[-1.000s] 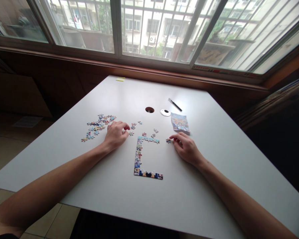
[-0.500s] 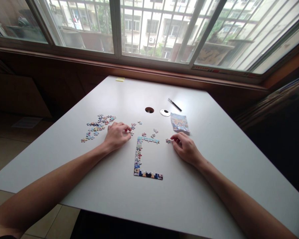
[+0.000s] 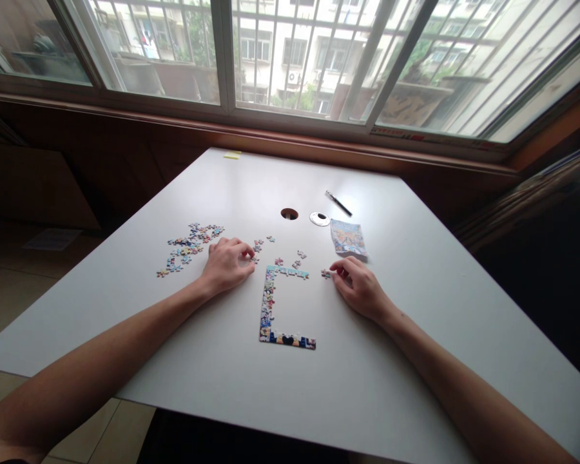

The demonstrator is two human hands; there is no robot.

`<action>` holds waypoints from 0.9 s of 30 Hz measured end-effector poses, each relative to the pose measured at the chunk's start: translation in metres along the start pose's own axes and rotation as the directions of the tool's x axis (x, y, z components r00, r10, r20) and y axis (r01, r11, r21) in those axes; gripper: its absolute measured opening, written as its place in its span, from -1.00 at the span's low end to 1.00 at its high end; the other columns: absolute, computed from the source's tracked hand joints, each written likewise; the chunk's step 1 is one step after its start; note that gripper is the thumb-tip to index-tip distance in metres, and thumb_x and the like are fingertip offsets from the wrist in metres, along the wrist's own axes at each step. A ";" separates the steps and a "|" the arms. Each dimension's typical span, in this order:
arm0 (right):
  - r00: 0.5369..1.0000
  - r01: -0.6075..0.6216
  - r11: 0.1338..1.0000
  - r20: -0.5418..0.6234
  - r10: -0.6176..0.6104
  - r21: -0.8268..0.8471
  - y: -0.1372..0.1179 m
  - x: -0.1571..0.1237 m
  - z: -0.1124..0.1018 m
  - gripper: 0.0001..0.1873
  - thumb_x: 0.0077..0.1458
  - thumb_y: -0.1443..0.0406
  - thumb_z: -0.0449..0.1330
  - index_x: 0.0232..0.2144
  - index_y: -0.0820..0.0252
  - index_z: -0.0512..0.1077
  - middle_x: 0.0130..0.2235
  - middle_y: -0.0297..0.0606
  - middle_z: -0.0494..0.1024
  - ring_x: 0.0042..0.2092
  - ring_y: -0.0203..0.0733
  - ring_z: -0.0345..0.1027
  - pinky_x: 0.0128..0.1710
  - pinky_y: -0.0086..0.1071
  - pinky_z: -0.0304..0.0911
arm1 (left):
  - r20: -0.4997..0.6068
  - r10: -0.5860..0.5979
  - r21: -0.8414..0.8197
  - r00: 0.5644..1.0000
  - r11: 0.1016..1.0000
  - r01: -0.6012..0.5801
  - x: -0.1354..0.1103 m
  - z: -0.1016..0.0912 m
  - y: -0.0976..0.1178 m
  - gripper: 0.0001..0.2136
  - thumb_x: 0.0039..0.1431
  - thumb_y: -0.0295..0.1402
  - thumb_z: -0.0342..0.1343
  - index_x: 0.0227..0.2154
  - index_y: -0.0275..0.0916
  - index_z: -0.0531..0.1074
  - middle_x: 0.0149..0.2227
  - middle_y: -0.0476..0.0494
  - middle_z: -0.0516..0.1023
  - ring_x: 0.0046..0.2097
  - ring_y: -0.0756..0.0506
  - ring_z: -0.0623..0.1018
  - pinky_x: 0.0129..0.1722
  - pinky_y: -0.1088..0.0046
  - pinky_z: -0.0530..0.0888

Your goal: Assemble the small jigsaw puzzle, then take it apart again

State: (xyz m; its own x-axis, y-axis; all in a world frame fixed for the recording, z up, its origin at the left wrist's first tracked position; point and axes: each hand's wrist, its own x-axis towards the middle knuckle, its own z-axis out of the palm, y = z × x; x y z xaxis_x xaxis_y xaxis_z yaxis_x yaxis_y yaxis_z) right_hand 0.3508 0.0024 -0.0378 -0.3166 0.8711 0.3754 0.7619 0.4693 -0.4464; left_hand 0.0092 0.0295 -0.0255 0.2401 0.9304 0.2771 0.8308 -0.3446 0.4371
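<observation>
Head view: white table (image 3: 212, 386), left hand (image 3: 228, 264) and right hand (image 3: 359, 283) curled (can't tell if pinching), flanking C-shaped puzzle border (image 3: 266, 306). Beyond: picture sheet (image 3: 348, 236), pen (image 3: 339, 203), cover (image 3: 314, 220). Loose piece (image 3: 325, 274) at right hand's tips; left hand partly covers second piece (image 3: 256, 260).

The white worktop (image 3: 367, 386) bears a puzzle border (image 3: 267, 303), loose pieces (image 3: 258, 245) near it and a cluster (image 3: 186, 250) of more to its left. Farther back lie a sheet (image 3: 348, 237), a pen (image 3: 339, 203), a disc (image 3: 314, 220) near a hole (image 3: 289, 214) and, by the far edge, a yellow note (image 3: 232, 155).
</observation>
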 end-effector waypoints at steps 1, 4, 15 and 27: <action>1.000 0.001 1.000 -0.001 -0.001 0.000 0.000 0.000 0.000 -0.89 0.21 0.32 0.10 -0.24 0.16 0.42 -0.31 -0.21 0.41 -0.28 -0.12 0.32 -0.24 -0.22 0.28 | 0.001 0.003 -0.002 1.000 1.000 -0.003 0.000 0.000 0.000 -0.88 0.08 -0.29 0.15 -0.31 -0.10 0.53 -0.21 -0.06 0.55 -0.06 -0.23 0.42 0.01 0.13 0.19; 1.000 0.000 1.000 0.004 0.000 -0.004 -0.001 0.000 0.000 -0.90 0.21 0.32 0.09 -0.24 0.16 0.41 -0.31 -0.22 0.40 -0.28 -0.12 0.32 -0.24 -0.23 0.28 | 0.003 0.010 -0.008 1.000 1.000 -0.010 0.000 0.000 0.001 -0.88 0.09 -0.30 0.14 -0.31 -0.11 0.52 -0.21 -0.06 0.56 -0.06 -0.23 0.41 0.01 0.13 0.19; 1.000 -0.003 1.000 0.011 0.003 0.002 -0.001 0.000 -0.001 -0.88 0.22 0.31 0.09 -0.23 0.16 0.42 -0.30 -0.21 0.41 -0.27 -0.11 0.32 -0.23 -0.22 0.28 | 0.020 0.010 -0.008 1.000 1.000 -0.010 0.000 -0.002 0.002 -0.89 0.10 -0.30 0.13 -0.30 -0.13 0.48 -0.21 -0.07 0.56 -0.06 -0.22 0.41 -0.01 0.15 0.21; 1.000 -0.003 1.000 0.008 0.003 0.004 -0.002 0.000 -0.001 -0.89 0.21 0.30 0.10 -0.25 0.15 0.42 -0.30 -0.20 0.41 -0.27 -0.11 0.32 -0.23 -0.23 0.28 | 0.021 0.008 -0.013 1.000 1.000 -0.008 0.000 -0.003 0.002 -0.89 0.08 -0.31 0.14 -0.32 -0.15 0.47 -0.21 -0.08 0.54 -0.07 -0.23 0.41 0.00 0.14 0.21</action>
State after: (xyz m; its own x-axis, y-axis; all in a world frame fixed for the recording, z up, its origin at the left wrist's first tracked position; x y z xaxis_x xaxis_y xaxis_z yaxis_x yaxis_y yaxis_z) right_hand 0.3500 0.0015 -0.0357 -0.3192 0.8736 0.3675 0.7604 0.4675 -0.4509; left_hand 0.0100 0.0286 -0.0221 0.2573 0.9300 0.2626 0.8222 -0.3535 0.4462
